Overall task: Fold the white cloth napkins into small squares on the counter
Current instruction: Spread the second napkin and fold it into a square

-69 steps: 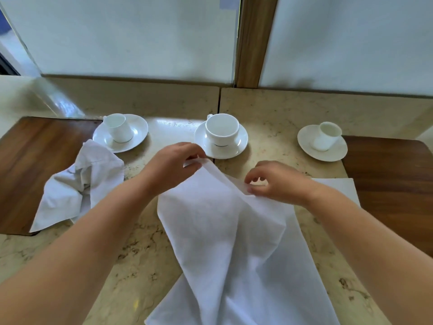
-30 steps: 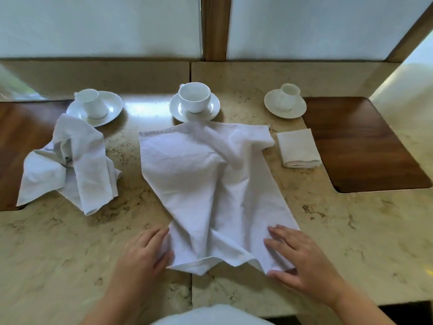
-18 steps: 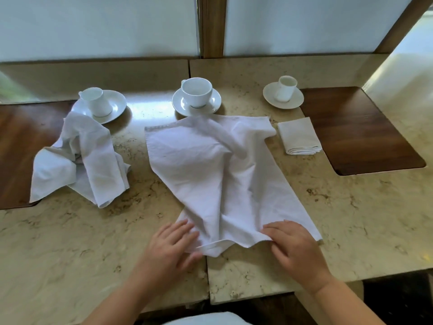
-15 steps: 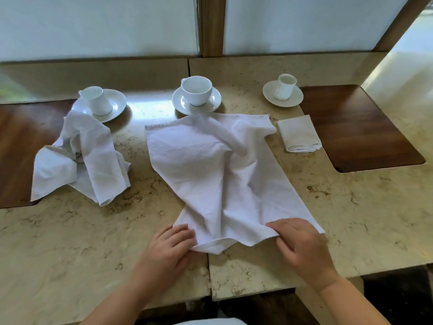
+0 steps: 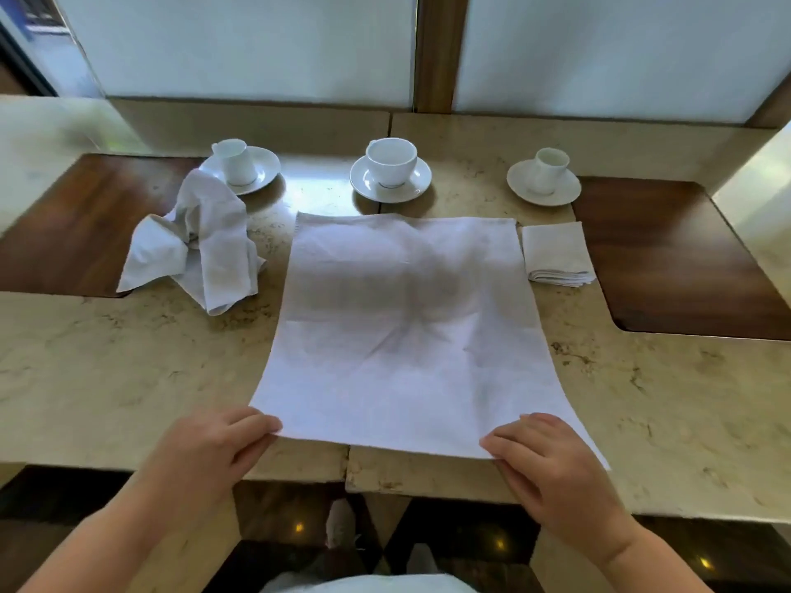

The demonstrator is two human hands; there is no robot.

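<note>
A white cloth napkin (image 5: 406,327) lies spread out nearly flat in the middle of the marble counter (image 5: 667,404). My left hand (image 5: 214,451) pinches its near left corner, and my right hand (image 5: 552,468) pinches its near right corner at the counter's front edge. A crumpled white napkin (image 5: 201,246) lies to the left, partly on a wooden inlay. A napkin folded into a small square (image 5: 556,258) sits to the right of the spread one.
Three white cups on saucers stand along the back: left cup (image 5: 237,162), middle cup (image 5: 391,162), right cup (image 5: 548,171). Dark wooden inlays (image 5: 676,258) flank the work area. A low stone ledge and frosted panels close the back.
The rumpled napkin has been pulled out flat. Both hands moved apart along its near edge to the two near corners and now pinch them.
</note>
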